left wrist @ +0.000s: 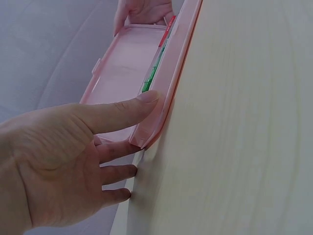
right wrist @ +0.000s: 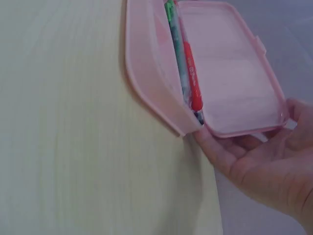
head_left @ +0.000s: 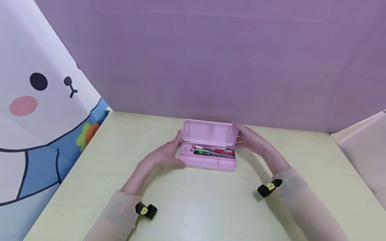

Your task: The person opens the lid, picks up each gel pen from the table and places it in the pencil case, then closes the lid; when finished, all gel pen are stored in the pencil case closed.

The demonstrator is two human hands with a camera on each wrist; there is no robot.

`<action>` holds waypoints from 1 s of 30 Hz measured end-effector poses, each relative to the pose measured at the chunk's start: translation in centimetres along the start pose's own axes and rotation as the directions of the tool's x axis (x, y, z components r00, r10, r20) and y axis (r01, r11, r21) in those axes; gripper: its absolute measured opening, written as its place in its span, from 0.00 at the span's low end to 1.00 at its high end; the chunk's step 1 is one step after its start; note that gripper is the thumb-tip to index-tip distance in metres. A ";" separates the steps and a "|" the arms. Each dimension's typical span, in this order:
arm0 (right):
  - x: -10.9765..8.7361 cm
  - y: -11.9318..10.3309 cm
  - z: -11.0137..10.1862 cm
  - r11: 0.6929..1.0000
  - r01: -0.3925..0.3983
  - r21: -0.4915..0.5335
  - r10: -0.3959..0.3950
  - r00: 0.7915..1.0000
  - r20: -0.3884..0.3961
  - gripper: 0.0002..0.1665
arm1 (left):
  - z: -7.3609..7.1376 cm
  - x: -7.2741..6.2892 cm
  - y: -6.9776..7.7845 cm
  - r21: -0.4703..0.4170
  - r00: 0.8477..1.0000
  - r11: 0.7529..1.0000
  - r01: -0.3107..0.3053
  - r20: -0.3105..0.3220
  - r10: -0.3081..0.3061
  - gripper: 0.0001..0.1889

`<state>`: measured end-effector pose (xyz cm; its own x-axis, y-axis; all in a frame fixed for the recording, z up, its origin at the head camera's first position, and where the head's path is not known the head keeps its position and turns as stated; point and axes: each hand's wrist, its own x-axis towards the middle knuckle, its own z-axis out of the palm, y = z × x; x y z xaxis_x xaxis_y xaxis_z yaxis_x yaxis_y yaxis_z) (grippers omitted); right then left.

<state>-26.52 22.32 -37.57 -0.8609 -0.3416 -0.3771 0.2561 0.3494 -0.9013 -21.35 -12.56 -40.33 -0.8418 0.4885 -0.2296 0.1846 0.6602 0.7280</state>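
Note:
A pink pencil case stands with its lid point(head_left: 208, 131) raised at the back and its base point(head_left: 200, 162) flat on the table. Several pens point(head_left: 214, 152) lie in the base's rear compartment, among them a green pen point(left wrist: 151, 73) and a red pen point(right wrist: 192, 78). My left hand point(head_left: 164, 154) holds the base's left end, thumb along the front wall and index finger at the rear corner; its other fingers are spread apart. At the right, my right hand point(head_left: 251, 140) grips the lid's corner, thumb at its upper edge and fingers behind, with one finger touching the base's corner.
The pale wooden table point(head_left: 196, 207) ends at a purple backdrop point(head_left: 211, 60) just behind the lid. A cartoon-printed cloth point(head_left: 39, 134) hangs on the left, and a pale cloth point(head_left: 365, 154) is at the right edge. Both wrists carry small black cameras.

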 end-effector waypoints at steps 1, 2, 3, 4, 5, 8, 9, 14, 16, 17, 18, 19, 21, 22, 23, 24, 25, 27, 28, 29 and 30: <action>-0.1 0.1 -0.1 1.000 0.020 -0.003 -0.020 1.000 0.013 0.45 | 0.0 0.0 0.0 -0.004 1.000 1.000 0.002 -0.001 -0.002 0.67; -0.1 0.2 -0.1 0.999 0.040 -0.003 -0.040 0.999 0.022 0.44 | 0.0 0.0 0.0 -0.006 1.000 1.000 0.000 -0.003 0.000 0.67; -0.2 0.3 -0.2 0.998 0.063 -0.007 -0.063 0.997 0.037 0.43 | 0.0 0.1 0.0 -0.009 1.000 1.000 0.000 -0.003 0.000 0.67; -0.3 0.4 -0.2 0.996 0.084 -0.010 -0.083 0.995 0.047 0.42 | 0.0 0.1 -0.1 -0.013 1.000 1.000 -0.002 -0.005 0.002 0.67; -0.4 0.5 -0.3 0.995 0.102 -0.012 -0.101 0.993 0.058 0.41 | 0.0 0.1 -0.1 -0.014 1.000 1.000 -0.006 -0.007 0.006 0.68; -0.8 0.8 -0.4 0.988 0.150 -0.028 -0.148 0.986 0.082 0.37 | 0.1 0.1 -0.2 -0.018 1.000 1.000 -0.013 -0.011 0.013 0.68; -1.0 1.0 -0.4 0.985 0.165 -0.046 -0.161 0.983 0.086 0.36 | 0.1 0.2 -0.2 -0.018 1.000 1.000 -0.015 -0.013 0.015 0.68; -2.2 1.6 -0.7 0.950 0.257 -0.176 -0.237 0.963 0.128 0.28 | 0.2 0.2 -0.2 -0.015 1.000 1.000 -0.013 -0.013 0.013 0.69; -2.8 1.8 -0.7 0.929 0.275 -0.249 -0.245 0.958 0.147 0.25 | 0.2 0.2 -0.2 -0.011 1.000 1.000 -0.001 -0.013 0.001 0.69; -3.0 1.9 -0.7 0.917 0.279 -0.285 -0.243 0.958 0.154 0.24 | 0.2 0.2 -0.2 -0.008 1.000 1.000 0.005 -0.014 -0.005 0.69; -3.3 2.1 -0.6 0.904 0.283 -0.320 -0.242 0.956 0.163 0.24 | 0.2 0.2 -0.2 -0.009 1.000 1.000 0.015 -0.014 -0.015 0.69; -3.6 2.2 -0.5 0.890 0.288 -0.354 -0.241 0.955 0.171 0.24 | 0.2 0.1 -0.2 -0.008 1.000 1.000 0.018 -0.015 -0.018 0.69; -4.0 2.5 -0.3 0.864 0.302 -0.402 -0.245 0.951 0.188 0.26 | 0.3 0.1 -0.3 0.000 1.000 1.000 0.016 -0.016 -0.016 0.69; -4.2 2.6 -0.1 0.853 0.309 -0.420 -0.249 0.949 0.193 0.26 | 0.3 0.1 -0.3 0.003 1.000 1.000 0.011 -0.015 -0.011 0.68; -4.4 2.8 0.0 0.844 0.327 -0.426 -0.262 0.943 0.206 0.27 | 0.3 0.1 -0.4 0.006 1.000 1.000 0.003 -0.015 -0.003 0.68; -4.5 2.9 0.1 0.832 0.348 -0.432 -0.277 0.936 0.219 0.28 | 0.3 0.1 -0.4 0.010 1.000 1.000 -0.003 -0.015 0.003 0.67; -4.6 3.0 0.2 0.824 0.363 -0.436 -0.290 0.930 0.226 0.28 | 0.3 0.1 -0.4 0.017 1.000 1.000 -0.018 -0.013 0.018 0.66; -4.8 3.2 0.4 0.804 0.384 -0.454 -0.311 0.922 0.230 0.30 | 0.3 0.1 -0.4 0.027 0.999 0.998 -0.050 -0.010 0.050 0.64; -4.9 3.3 0.5 0.796 0.388 -0.465 -0.316 0.921 0.228 0.30 | 0.3 0.1 -0.5 0.034 0.998 0.997 -0.064 -0.007 0.064 0.63; -4.9 3.4 0.5 0.783 0.396 -0.479 -0.325 0.918 0.228 0.31 | 0.3 0.1 -0.5 0.045 0.997 0.996 -0.080 -0.004 0.081 0.62; -5.0 3.5 0.7 0.769 0.404 -0.496 -0.335 0.915 0.226 0.32 | 0.3 0.0 -0.5 0.056 0.995 0.994 -0.095 0.001 0.095 0.60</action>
<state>-21.08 24.65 -38.97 -0.7736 -0.6270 -0.0917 -0.3688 0.5632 -0.7394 -21.30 -12.70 -40.95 -0.8202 0.5493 -0.1599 0.2918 0.6420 0.7090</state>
